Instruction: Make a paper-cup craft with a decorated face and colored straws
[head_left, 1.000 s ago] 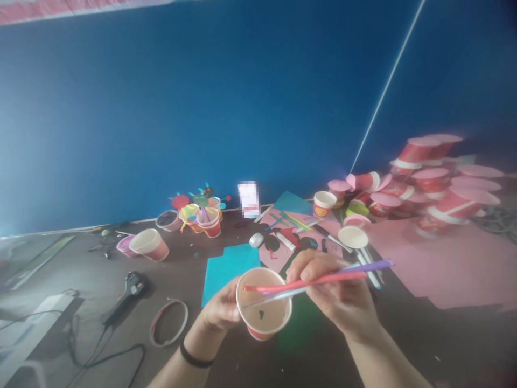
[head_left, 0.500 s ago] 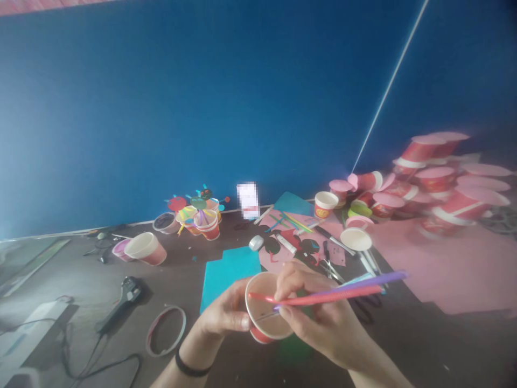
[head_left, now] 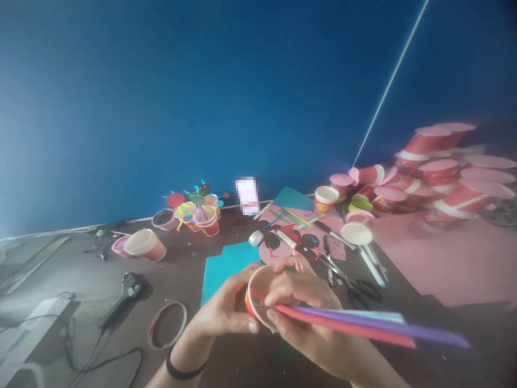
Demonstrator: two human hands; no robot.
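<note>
My left hand (head_left: 231,303) is wrapped round the left side of a red and white paper cup (head_left: 262,285), its open mouth tilted toward me. Over the mouth, my right hand (head_left: 307,304) pinches several long thin strips (head_left: 355,323) in red, purple and pale blue. The strips stick out to the right from between thumb and fingers. Their near ends point into the cup, partly hidden by the fingers. Beyond my left hand lies turquoise paper (head_left: 230,264). Scissors (head_left: 351,280) with dark handles lie beyond my right hand.
At left are a corded glue gun (head_left: 123,302), a tape roll (head_left: 167,323) and a tilted cup (head_left: 145,245). Decorated cups (head_left: 205,220) stand near the blue wall. Pink paper (head_left: 412,264) and many stacked red cups (head_left: 438,172) with pink discs occupy the right.
The strips have swung downward at their far ends and fanned apart. My right hand has turned and moved closer over the cup, which is tipped a little more to the right.
</note>
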